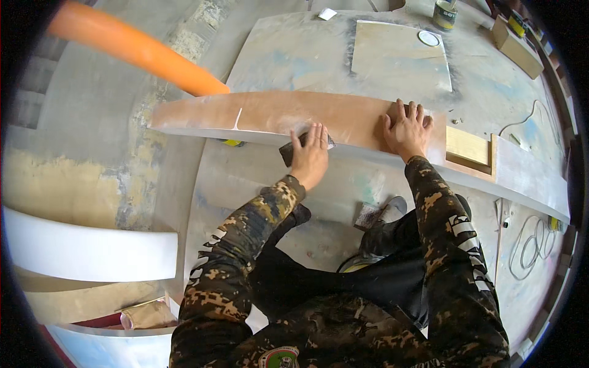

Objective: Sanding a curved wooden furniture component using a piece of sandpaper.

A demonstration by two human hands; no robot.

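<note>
A long curved wooden board [350,116] lies across in front of me, brown on top with a whitish near edge. My left hand [310,156] presses a dark piece of sandpaper [286,154] against the board's near edge, fingers laid over it. Pale dust marks the wood just beyond these fingers. Farther right, my right hand [407,134] rests on the board with its fingers spread toward the far edge; something dark shows beneath the fingertips. To the right of that hand, the board has a rectangular recess with a pale wood piece [467,146] in it.
An orange tube [141,52] slants down to the board's far left. White curved panels [92,248] lie at left. Beyond the board are a flat sheet [399,58], a round lid [429,38] and a can [444,15]. Cable [532,248] coils at right. A worn dark pad [367,216] lies near my foot.
</note>
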